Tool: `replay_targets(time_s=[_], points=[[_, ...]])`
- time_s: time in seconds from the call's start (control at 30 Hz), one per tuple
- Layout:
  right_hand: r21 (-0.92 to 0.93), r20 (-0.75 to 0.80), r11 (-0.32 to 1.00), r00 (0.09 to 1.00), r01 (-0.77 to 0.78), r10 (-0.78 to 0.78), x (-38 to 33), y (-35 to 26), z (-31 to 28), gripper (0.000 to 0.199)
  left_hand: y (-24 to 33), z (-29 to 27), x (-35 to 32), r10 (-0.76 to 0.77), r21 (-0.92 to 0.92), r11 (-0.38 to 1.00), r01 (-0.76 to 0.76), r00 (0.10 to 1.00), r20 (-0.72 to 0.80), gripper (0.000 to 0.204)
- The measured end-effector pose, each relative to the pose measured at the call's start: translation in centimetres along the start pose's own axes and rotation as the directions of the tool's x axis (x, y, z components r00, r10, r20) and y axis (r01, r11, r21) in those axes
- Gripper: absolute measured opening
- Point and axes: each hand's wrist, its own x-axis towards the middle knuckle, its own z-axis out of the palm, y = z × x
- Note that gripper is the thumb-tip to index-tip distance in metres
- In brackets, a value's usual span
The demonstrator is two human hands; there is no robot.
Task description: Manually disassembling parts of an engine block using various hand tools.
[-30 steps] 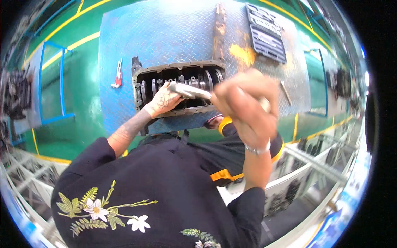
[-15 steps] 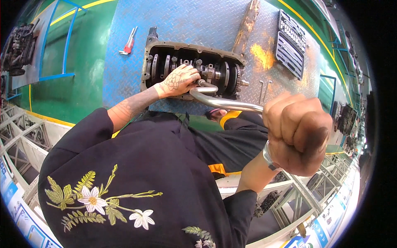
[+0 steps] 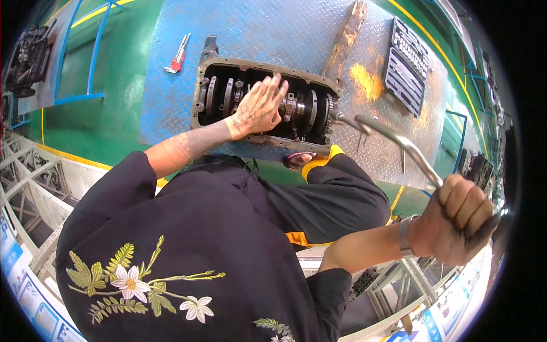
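An engine block (image 3: 259, 138) lies on the steel plate with its crankshaft (image 3: 302, 108) showing in the cavity. Over the middle of that cavity is my left hand (image 3: 259, 107), its fingers stretched out and nothing in them. It covers part of the crankshaft and bearing caps; whether it touches them I cannot tell. My right hand (image 3: 464, 219) is closed round the end of a cranked steel speed brace (image 3: 404, 142), out to the right. The brace's socket end is off the block, just beyond the toothed wheel (image 3: 329, 115) on the crankshaft.
The tread-patterned plate (image 3: 256, 28) carries a red-holder hex key set (image 3: 178, 57), a worn wooden beam (image 3: 346, 34), yellow powder (image 3: 364, 81) and an open socket case (image 3: 404, 74). Blue metal frames (image 3: 91, 62) stand at left. My knee (image 3: 353, 188) is close to the block's near right side.
The speed brace has come away from the middle of the block and swung right with my right hand. My left hand has let go of its socket end and spread its fingers.
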Motion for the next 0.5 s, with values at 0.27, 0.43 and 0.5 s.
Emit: replay_targets(time_s=[0.27,0.43,0.5], points=[[0.013,-0.227,0.994,0.968,-0.106,0.106,-2.8,-0.6,-5.9,0.035,-1.3,0.0,2.3,0.153,-0.071,0.986,-0.149,0.986,0.061,0.048],[0.012,-0.249,0.978,0.947,-0.206,0.203,-2.4,0.1,-5.7,0.033,-1.3,-0.8,2.9,0.188,-0.034,0.982,-0.185,0.97,0.158,0.056],[-0.098,-0.39,0.987,0.918,-0.124,0.076,-2.2,0.6,-4.8,0.033,-1.2,-0.8,3.2,0.18,-0.033,0.984,-0.177,0.966,0.188,0.057]])
